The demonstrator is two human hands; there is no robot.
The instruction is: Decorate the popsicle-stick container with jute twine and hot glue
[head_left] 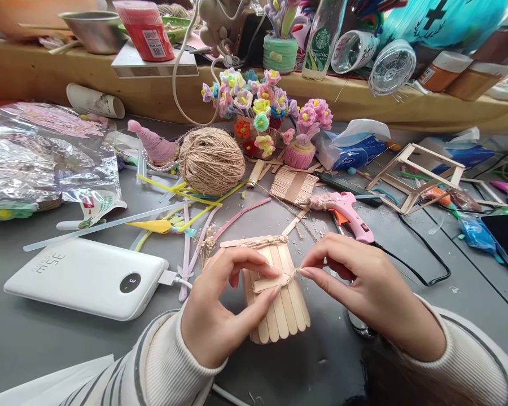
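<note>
In front of me is a small craft-stick structure [283, 316] with a sloped face of pale sticks laid side by side. My left hand [232, 299] pinches a short piece of craft stick [271, 282] between thumb and fingers, over that face. Thin jute twine [291, 275] runs along the short piece, and my right hand [342, 276] pinches its loose end between thumb and forefinger. More twine [262, 242] lies along the structure's top edge. Whether the short piece is stuck down cannot be seen.
Behind the structure lie a pink glue gun [342, 211], a bundle of craft sticks [294, 185] and a ball of twine [213, 160]. A white power bank [84, 279] sits left. Pipe-cleaner flowers [258, 101] stand at the back; a stick frame [419, 169] is at right.
</note>
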